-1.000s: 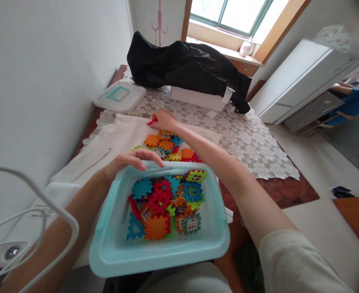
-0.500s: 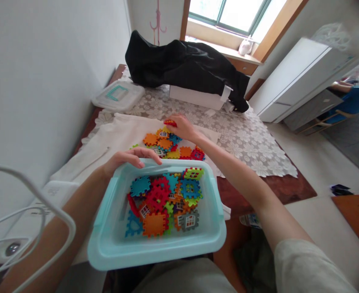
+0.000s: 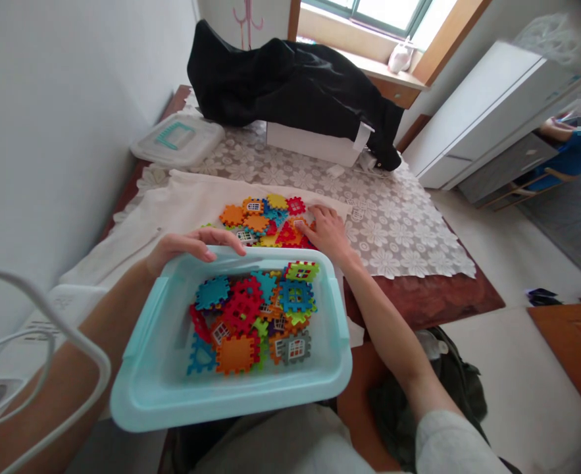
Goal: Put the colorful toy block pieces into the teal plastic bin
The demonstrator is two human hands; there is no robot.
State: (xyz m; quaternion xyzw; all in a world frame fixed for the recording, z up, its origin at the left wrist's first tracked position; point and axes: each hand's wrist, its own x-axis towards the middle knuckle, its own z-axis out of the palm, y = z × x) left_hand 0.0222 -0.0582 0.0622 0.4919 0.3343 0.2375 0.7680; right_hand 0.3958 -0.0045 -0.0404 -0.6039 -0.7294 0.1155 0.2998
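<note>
My left hand [image 3: 199,245] grips the far rim of a light-blue plastic tub [image 3: 137,388], with the fingers bent over the edge. The tub is tilted toward me near my lap. Inside it lie several colourful toothed plastic building pieces [image 3: 243,306], some with window grids. Beyond the tub, a pile of similar pieces [image 3: 256,224] rests on a pale cloth [image 3: 172,197]. At the right side of that pile is my right hand [image 3: 327,230], palm down and fingers apart. Its thumb is at a red triangle piece [image 3: 286,234]; whether they touch is unclear.
A clear lid with a teal handle [image 3: 179,140] lies at the table's back left. Black fabric [image 3: 295,85] covers a white box [image 3: 310,143] at the back. White cables [image 3: 73,329] cross the lower left. A person in blue [image 3: 579,158] sits far right.
My right hand has moved right and nearer, from the back of the pile to its right side, and has let go of a red piece. My left hand stays on the tub rim.
</note>
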